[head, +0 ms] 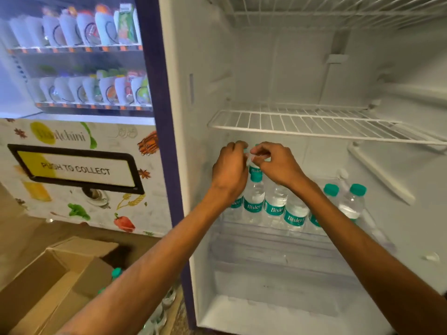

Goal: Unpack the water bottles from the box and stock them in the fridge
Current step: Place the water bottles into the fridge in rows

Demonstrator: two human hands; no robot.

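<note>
The fingers [238, 147] of the left hand [229, 170] curl round the top of a water bottle [255, 170]. The right hand [275, 163] pinches that top too. The bottle stands at the back left corner of the fridge [290, 68] shelf [266, 238], behind a row of bottles [275, 204]. The box [48, 274] sits open on the floor, left of the fridge.

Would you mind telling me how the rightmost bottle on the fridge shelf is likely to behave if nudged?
The rightmost bottle looks full, so probably heavy for its size. Tall and narrow, it might tip if pushed near its teal cap. Its clear plastic likely dents slightly under a firm grip.
</note>
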